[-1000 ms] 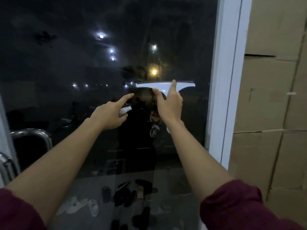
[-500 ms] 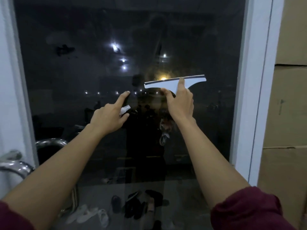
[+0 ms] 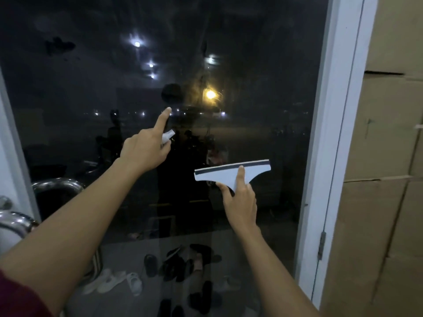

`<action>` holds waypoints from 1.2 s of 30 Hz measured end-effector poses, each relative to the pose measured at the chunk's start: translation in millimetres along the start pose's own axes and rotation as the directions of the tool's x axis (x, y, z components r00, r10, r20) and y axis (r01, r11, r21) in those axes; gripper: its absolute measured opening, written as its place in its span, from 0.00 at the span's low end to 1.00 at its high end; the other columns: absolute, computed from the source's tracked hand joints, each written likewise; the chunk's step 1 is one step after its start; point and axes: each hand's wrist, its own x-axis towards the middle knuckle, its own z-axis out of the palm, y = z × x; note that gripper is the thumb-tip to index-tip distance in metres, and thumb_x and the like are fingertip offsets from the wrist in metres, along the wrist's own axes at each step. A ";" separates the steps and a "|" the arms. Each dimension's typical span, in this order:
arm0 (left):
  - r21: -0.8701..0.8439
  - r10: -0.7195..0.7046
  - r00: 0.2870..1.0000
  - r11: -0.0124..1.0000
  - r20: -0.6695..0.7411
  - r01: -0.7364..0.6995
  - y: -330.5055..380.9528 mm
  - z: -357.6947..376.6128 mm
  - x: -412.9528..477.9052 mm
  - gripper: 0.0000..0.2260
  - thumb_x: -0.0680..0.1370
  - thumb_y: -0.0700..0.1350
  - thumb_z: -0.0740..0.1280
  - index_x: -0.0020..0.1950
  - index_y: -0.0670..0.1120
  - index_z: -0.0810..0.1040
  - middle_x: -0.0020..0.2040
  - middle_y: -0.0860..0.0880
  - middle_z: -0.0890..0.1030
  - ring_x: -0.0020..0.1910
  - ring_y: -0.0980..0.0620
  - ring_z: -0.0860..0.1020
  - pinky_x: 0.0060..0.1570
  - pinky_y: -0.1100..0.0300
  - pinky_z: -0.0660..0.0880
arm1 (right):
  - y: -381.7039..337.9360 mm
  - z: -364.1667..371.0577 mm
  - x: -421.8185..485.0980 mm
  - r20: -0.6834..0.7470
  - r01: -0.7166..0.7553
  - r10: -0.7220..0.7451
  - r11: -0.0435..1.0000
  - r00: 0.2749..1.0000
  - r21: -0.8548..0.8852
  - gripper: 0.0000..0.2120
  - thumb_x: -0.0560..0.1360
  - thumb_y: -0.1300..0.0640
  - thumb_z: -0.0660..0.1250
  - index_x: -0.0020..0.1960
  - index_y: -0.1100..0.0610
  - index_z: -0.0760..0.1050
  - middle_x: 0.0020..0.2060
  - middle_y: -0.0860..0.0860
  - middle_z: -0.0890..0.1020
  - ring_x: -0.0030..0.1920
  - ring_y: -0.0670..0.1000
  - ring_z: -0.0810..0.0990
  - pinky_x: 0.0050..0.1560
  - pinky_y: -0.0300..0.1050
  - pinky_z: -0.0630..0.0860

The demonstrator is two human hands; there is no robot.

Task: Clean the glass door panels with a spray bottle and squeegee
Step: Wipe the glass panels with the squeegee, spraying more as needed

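A dark glass door panel [image 3: 263, 65] fills the view, streaked and reflecting lights. My right hand [image 3: 241, 203] grips the stem of a white squeegee [image 3: 219, 173], whose dark blade edge lies against the glass at mid height, right of centre. My left hand [image 3: 146, 149] is raised to the left of it and holds a small white spray bottle [image 3: 168, 136]; only the nozzle shows past my fingers, and the index finger points up toward the glass.
A white door frame [image 3: 332, 133] borders the glass on the right, with stacked cardboard boxes [image 3: 389, 156] beside it. Chrome door handles [image 3: 20, 220] stick out at the lower left. Several shoes [image 3: 178, 264] lie beyond the glass at the bottom.
My right hand has drawn the squeegee down the glass, from about light level to well below my left hand. The left hand stayed raised with its finger more upright.
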 end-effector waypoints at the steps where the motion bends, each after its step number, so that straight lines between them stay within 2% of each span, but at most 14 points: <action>1: 0.000 0.000 1.000 1.000 0.004 0.000 -0.5 -0.8 0.6 0.36 0.80 0.49 0.64 0.80 0.58 0.43 0.32 0.50 0.75 0.27 0.49 0.75 0.25 0.58 0.67 | 5.3 2.3 -9.4 0.021 -0.029 0.029 1.000 0.999 -0.003 0.38 0.76 0.37 0.61 0.79 0.52 0.51 0.52 0.58 0.76 0.51 0.59 0.76 0.43 0.49 0.71; 3: -0.004 -0.003 1.000 1.000 0.006 0.003 -1.1 -1.7 1.4 0.36 0.80 0.49 0.63 0.80 0.58 0.43 0.31 0.50 0.74 0.27 0.49 0.75 0.25 0.58 0.67 | 18.2 7.2 -30.1 0.066 -0.088 0.088 0.996 0.994 -0.004 0.38 0.77 0.37 0.61 0.79 0.51 0.50 0.54 0.58 0.76 0.53 0.59 0.76 0.46 0.50 0.72; 8: -0.014 -0.025 1.000 1.000 0.009 0.025 -0.2 -0.8 1.5 0.36 0.81 0.50 0.63 0.80 0.60 0.42 0.32 0.51 0.73 0.28 0.49 0.73 0.28 0.56 0.68 | 37.5 12.1 -66.1 0.130 -0.190 0.190 0.982 0.973 -0.007 0.39 0.76 0.33 0.59 0.79 0.48 0.49 0.56 0.55 0.75 0.57 0.55 0.75 0.50 0.44 0.69; 12: 0.015 -0.032 0.998 0.999 0.060 0.031 -0.7 -1.4 5.3 0.36 0.82 0.51 0.62 0.80 0.60 0.39 0.38 0.47 0.79 0.30 0.48 0.76 0.28 0.56 0.70 | 19.7 3.4 -52.3 0.133 -0.235 0.222 0.968 0.966 0.089 0.40 0.75 0.31 0.59 0.79 0.46 0.49 0.66 0.55 0.71 0.66 0.54 0.68 0.60 0.46 0.67; 14: 0.009 -0.024 0.997 1.000 0.071 0.023 -2.8 -2.6 4.3 0.37 0.82 0.51 0.62 0.79 0.60 0.38 0.39 0.46 0.80 0.30 0.48 0.76 0.28 0.55 0.71 | 1.5 -1.3 -39.5 0.102 -0.170 0.157 0.976 0.982 0.133 0.40 0.75 0.33 0.60 0.79 0.48 0.49 0.66 0.55 0.71 0.65 0.53 0.68 0.58 0.43 0.66; 17: -0.047 -0.003 1.000 0.999 0.014 0.004 -11.6 -2.1 -10.4 0.35 0.81 0.52 0.63 0.79 0.60 0.43 0.35 0.48 0.79 0.29 0.49 0.76 0.28 0.54 0.74 | -29.5 -4.9 -17.7 0.066 -0.075 0.064 0.979 0.996 0.189 0.40 0.76 0.35 0.62 0.80 0.51 0.49 0.66 0.55 0.71 0.64 0.50 0.67 0.55 0.37 0.63; 21: -0.115 -0.040 0.996 0.993 -0.080 0.031 -39.0 7.0 -49.5 0.34 0.80 0.54 0.64 0.80 0.61 0.47 0.34 0.50 0.79 0.28 0.49 0.75 0.26 0.58 0.70 | -69.2 3.0 -4.1 0.091 -0.005 -0.016 0.973 0.996 0.232 0.41 0.76 0.33 0.60 0.80 0.51 0.47 0.68 0.55 0.70 0.65 0.52 0.66 0.56 0.39 0.63; 24: -0.129 -0.148 0.983 0.983 -0.105 0.134 -66.7 13.4 -79.7 0.34 0.80 0.55 0.64 0.80 0.61 0.47 0.38 0.47 0.83 0.32 0.44 0.79 0.30 0.56 0.70 | -96.0 21.6 -7.9 0.111 0.003 -0.029 0.974 0.993 0.229 0.41 0.76 0.33 0.59 0.80 0.50 0.46 0.64 0.56 0.72 0.62 0.53 0.69 0.53 0.41 0.64; 26: -0.149 -0.214 0.972 0.969 -0.097 0.198 -81.1 16.4 -94.2 0.34 0.80 0.56 0.64 0.80 0.61 0.46 0.37 0.46 0.81 0.33 0.43 0.79 0.32 0.54 0.71 | -108.9 34.9 -14.1 0.120 -0.006 -0.020 0.977 0.993 0.212 0.41 0.77 0.33 0.59 0.80 0.50 0.46 0.62 0.56 0.73 0.60 0.54 0.71 0.50 0.42 0.64; 30: -0.120 -0.260 0.963 0.960 -0.071 0.251 -100.0 23.1 -111.0 0.35 0.80 0.57 0.64 0.80 0.59 0.46 0.38 0.46 0.82 0.35 0.42 0.81 0.28 0.59 0.67 | -117.7 54.7 -30.8 0.108 -0.027 0.005 0.978 0.994 0.207 0.40 0.77 0.34 0.59 0.80 0.51 0.46 0.61 0.58 0.73 0.59 0.56 0.73 0.49 0.43 0.65; 32: -0.119 -0.300 0.951 0.950 -0.074 0.290 -106.0 29.4 -119.7 0.34 0.80 0.58 0.64 0.80 0.59 0.47 0.39 0.46 0.83 0.37 0.42 0.81 0.30 0.58 0.66 | -120.6 62.6 -39.7 0.104 -0.031 0.010 0.979 0.994 0.203 0.40 0.77 0.34 0.59 0.80 0.52 0.47 0.59 0.58 0.74 0.56 0.56 0.74 0.48 0.43 0.64; 34: -0.136 -0.348 0.934 0.932 -0.081 0.335 -110.2 38.1 -129.7 0.34 0.80 0.58 0.64 0.80 0.59 0.48 0.39 0.46 0.83 0.39 0.41 0.81 0.30 0.58 0.65 | -124.1 71.1 -48.5 0.105 -0.035 0.014 0.979 0.994 0.200 0.40 0.77 0.35 0.60 0.80 0.52 0.47 0.58 0.58 0.74 0.51 0.52 0.72 0.47 0.42 0.64; 36: -0.159 -0.388 0.919 0.914 -0.074 0.373 -114.2 47.8 -140.7 0.34 0.80 0.58 0.64 0.80 0.59 0.48 0.40 0.45 0.83 0.38 0.40 0.81 0.29 0.59 0.64 | -126.5 81.2 -59.0 0.105 -0.027 0.008 0.982 0.994 0.187 0.40 0.77 0.35 0.60 0.80 0.53 0.48 0.56 0.57 0.75 0.47 0.47 0.66 0.46 0.41 0.64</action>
